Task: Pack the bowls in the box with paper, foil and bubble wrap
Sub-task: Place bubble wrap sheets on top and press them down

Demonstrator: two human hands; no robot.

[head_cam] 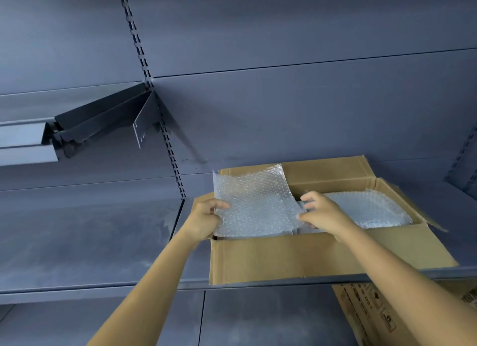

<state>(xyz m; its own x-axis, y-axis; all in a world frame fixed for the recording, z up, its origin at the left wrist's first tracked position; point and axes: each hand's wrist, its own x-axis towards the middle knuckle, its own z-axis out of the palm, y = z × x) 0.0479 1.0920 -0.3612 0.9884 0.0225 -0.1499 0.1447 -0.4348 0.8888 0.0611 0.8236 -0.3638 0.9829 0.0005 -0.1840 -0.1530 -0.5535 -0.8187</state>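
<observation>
A: Left hand (206, 219) pinching the left edge of the bubble wrap sheet (255, 203), thumb on top?
B: Yes. Right hand (322, 211) pinching the right edge, fingers curled round it.
A: And the sheet?
B: Held tilted over the left half of the open box (284, 258) — more bubble wrap (374, 209) lying inside on the right.
A: Box?
B: Standing on the grey shelf (77, 242). Dark bracket (103, 121) up left on the back wall — printed carton (366, 317) underneath.
</observation>
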